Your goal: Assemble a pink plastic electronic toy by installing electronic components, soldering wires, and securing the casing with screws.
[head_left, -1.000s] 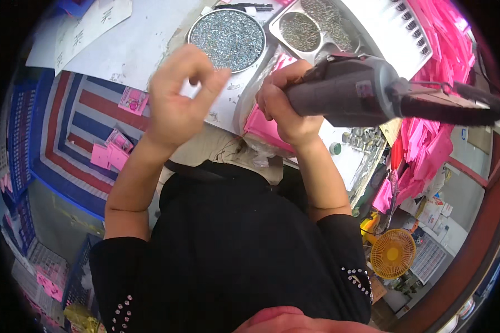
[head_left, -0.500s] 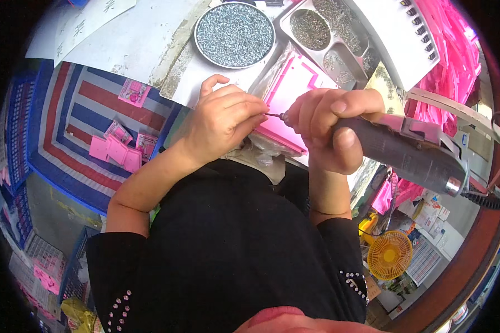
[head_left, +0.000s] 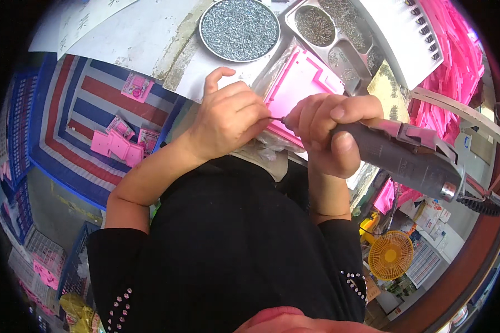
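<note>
My right hand (head_left: 333,130) is wrapped round a dark grey electric screwdriver (head_left: 408,161), held nearly level with its thin bit toward the left. At the bit's tip, the thumb and fingertips of my left hand (head_left: 228,116) are pinched together; whatever is between them is too small or hidden to make out. One finger of that hand sticks up, curled. Behind and below both hands, a flat pink plastic part (head_left: 294,77) with raised edges lies on clear plastic bags on the bench. A round dish (head_left: 239,30) full of small silvery screws stands beyond my left hand.
Right of the dish sits a metal compartment tray (head_left: 364,80) with small screws. A white strip (head_left: 403,41) with dark pieces borders a pink heap (head_left: 455,50). At left, a blue-rimmed striped surface (head_left: 103,97) carries pink parts. A yellow fan (head_left: 390,255) is at lower right.
The bench and its dishes sit slightly higher and further right in the picture. Both hands and the screwdriver tip appear a little lower, still meeting at the bit.
</note>
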`<control>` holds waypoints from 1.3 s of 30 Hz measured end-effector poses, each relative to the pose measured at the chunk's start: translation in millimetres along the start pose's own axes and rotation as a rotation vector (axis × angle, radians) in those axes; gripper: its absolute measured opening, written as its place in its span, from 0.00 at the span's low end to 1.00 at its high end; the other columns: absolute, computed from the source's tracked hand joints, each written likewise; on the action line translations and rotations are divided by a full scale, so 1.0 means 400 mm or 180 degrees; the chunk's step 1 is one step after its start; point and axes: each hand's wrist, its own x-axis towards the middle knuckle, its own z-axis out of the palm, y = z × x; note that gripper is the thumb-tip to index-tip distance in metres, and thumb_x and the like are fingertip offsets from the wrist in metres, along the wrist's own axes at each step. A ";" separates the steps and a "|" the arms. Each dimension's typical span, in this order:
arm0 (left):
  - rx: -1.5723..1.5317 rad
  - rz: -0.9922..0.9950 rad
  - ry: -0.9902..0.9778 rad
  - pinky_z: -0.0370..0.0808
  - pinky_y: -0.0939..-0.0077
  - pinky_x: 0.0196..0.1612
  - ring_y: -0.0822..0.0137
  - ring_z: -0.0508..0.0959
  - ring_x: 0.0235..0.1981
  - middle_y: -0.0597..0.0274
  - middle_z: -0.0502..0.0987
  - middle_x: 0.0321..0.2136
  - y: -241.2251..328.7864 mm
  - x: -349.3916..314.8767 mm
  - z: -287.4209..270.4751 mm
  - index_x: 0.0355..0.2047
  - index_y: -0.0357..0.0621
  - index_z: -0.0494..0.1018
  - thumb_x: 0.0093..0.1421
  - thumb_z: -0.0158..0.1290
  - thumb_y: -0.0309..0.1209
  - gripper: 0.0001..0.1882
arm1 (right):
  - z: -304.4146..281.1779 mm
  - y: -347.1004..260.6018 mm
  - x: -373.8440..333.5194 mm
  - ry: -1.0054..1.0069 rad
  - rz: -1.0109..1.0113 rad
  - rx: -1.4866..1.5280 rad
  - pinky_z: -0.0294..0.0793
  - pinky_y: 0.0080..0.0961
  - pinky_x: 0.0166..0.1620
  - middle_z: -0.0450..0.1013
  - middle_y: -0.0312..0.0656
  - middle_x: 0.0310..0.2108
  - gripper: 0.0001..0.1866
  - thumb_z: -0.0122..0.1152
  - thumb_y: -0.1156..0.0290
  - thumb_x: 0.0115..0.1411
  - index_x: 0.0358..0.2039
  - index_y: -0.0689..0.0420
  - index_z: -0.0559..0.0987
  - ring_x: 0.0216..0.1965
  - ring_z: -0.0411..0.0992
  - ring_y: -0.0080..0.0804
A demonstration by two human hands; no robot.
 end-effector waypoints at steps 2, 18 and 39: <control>-0.0068 0.0034 -0.0307 0.56 0.45 0.66 0.66 0.78 0.48 0.71 0.82 0.46 0.003 0.006 -0.011 0.37 0.49 0.82 0.48 0.67 0.30 0.14 | 0.004 0.000 -0.019 0.0083 0.0114 -0.0181 0.70 0.29 0.27 0.67 0.36 0.20 0.14 0.61 0.67 0.67 0.44 0.59 0.67 0.19 0.64 0.25; 0.0325 -0.0004 -0.0813 0.49 0.32 0.70 0.65 0.73 0.57 0.79 0.79 0.53 -0.019 0.021 -0.015 0.43 0.52 0.84 0.49 0.60 0.23 0.19 | -0.031 0.044 -0.026 -0.0900 0.0224 -0.1835 0.75 0.31 0.29 0.71 0.38 0.21 0.13 0.63 0.74 0.61 0.43 0.62 0.71 0.20 0.71 0.30; 0.0622 0.0676 -0.0882 0.64 0.50 0.66 0.57 0.73 0.60 0.61 0.77 0.55 -0.015 0.259 0.217 0.57 0.47 0.75 0.60 0.60 0.35 0.24 | -0.214 -0.141 -0.195 0.1140 -0.0119 -0.1028 0.69 0.31 0.26 0.61 0.32 0.16 0.17 0.61 0.67 0.64 0.48 0.61 0.70 0.18 0.63 0.25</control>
